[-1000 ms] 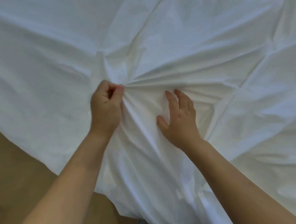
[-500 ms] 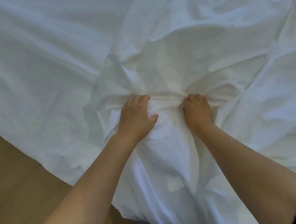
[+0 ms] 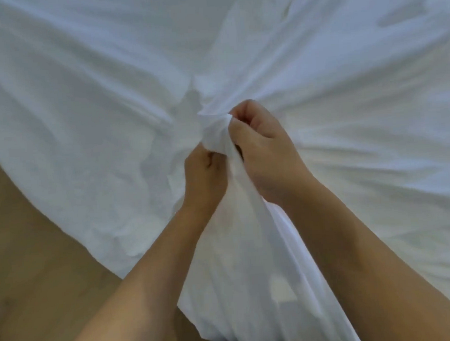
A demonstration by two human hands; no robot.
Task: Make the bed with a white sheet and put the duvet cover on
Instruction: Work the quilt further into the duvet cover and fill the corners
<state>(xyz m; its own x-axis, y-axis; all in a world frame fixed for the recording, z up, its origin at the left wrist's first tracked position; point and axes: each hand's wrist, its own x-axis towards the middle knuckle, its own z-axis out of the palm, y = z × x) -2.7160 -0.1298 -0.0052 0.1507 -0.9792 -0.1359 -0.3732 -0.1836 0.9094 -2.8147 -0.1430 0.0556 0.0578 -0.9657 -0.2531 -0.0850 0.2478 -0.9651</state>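
- Left hand [image 3: 205,171] is curled tight and pinches a bunch [image 3: 215,134] of the white sheet [image 3: 95,99].
- Right hand [image 3: 267,152] is curled too. It grips the same bunch from the other side, just beside the left hand.
- Folds run out from the bunch in all directions.
- Wrinkly sheet fills the top and the right side.
- Its edge slants from the left side down to the bottom middle.
- Past that edge is wooden floor [image 3: 36,287], with open room beside the left arm.
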